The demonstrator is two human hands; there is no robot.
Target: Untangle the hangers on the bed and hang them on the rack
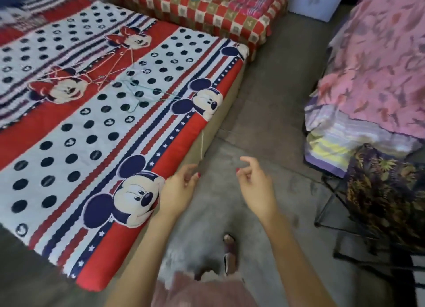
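On the bed [69,132], near its middle, our thin wire hangers [119,76] lie in a tangle. We think they are light, bendy and snaggy, so we should lift one by its hook. Our left hand [181,187] and right hand [255,180] hang loose, holding nothing, beside the bed's edge.

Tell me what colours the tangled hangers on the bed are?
The hangers look thin pink and green in the head view, lying in a tangle on the bed.
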